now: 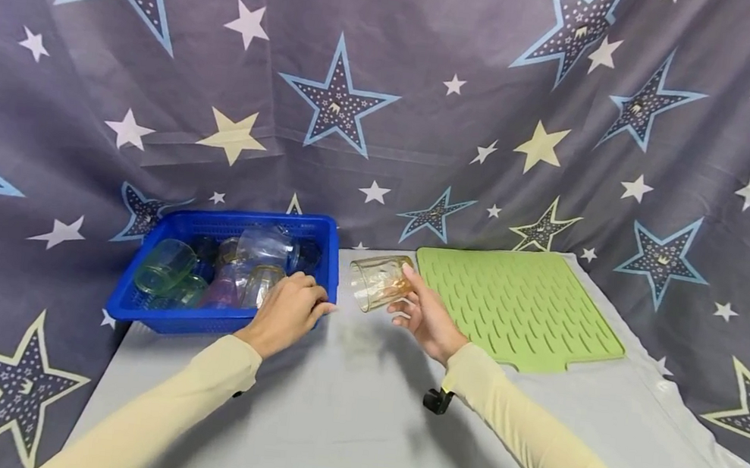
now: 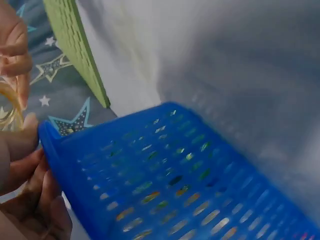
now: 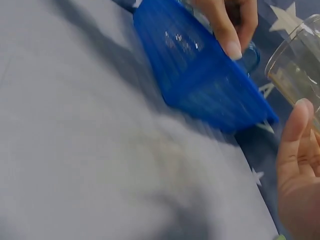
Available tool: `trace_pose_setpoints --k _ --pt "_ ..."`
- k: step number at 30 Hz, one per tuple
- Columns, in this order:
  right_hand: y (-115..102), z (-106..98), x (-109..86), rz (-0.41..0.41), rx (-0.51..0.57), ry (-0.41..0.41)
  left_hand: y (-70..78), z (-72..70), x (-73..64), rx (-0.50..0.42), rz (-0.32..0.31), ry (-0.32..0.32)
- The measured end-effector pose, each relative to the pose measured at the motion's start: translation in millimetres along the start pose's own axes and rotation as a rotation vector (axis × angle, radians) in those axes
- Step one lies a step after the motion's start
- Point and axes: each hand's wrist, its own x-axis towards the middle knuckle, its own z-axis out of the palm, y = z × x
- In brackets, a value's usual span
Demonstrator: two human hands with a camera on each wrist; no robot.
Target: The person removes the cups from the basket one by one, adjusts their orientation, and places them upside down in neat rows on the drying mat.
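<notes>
Nearest are the pale sleeves [image 1: 529,426], reaching in over the white surface [image 1: 326,435], with a small black piece [image 1: 437,401] under the right cuff. The left hand [image 1: 291,309] is curled over the rim at the near right corner of the basket [image 1: 187,325], holding that edge; the glasses just behind it seem ungripped, though some fingertips are hidden. The right hand [image 1: 426,317] holds a yellowish glass [image 1: 378,281] between thumb and fingers. That glass is off the surface, tipped nearly onto its side, between the basket and the green mat [image 1: 518,306].

Inside the blue basket, glasses lie crowded together: a green one [image 1: 165,267] at the left, a purple one [image 1: 223,290] toward the near side, a faceted one [image 1: 263,285] beside the left hand, and a clear one [image 1: 265,245] farther back. Dark blue pieces show among them, too overlapped to count.

As for progress, one glass is in hand and the rest in view sit in the basket. The work looks to be near one of its ends, but which way the glass is bound cannot be told. Farthest back hangs a star-patterned cloth [image 1: 416,170].
</notes>
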Motion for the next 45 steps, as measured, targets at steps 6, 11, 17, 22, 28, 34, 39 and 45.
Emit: trace_pose_setpoints --k 6,11,17,22,28,34,39,45 --pt "-9 -16 6.7 -0.033 -0.113 0.073 1.6 -3.4 5.4 0.122 0.071 -0.047" --pt "-22 -33 10.0 -0.076 -0.262 0.142 6.6 -10.6 11.0 0.168 0.099 -0.129" --pt "-40 -58 13.0 -0.079 -0.402 0.188 13.0 -13.4 11.0 0.205 0.077 -0.168" --pt "-55 -87 13.8 -0.109 -0.547 0.252 17.3 -12.1 12.0 0.269 0.105 -0.153" --pt "-69 -121 10.3 -0.12 -0.709 0.338 16.8 -10.1 13.5 0.283 0.144 -0.143" --pt "-82 -142 4.8 -0.124 -0.748 0.379 14.3 -10.7 10.8 0.226 0.114 -0.148" --pt "-90 -159 6.0 -0.144 -0.802 0.449 13.2 -10.5 8.7 0.234 0.09 -0.11" --pt "-98 -177 6.4 -0.16 -0.862 0.508 14.3 -11.8 9.0 0.262 0.077 -0.118"
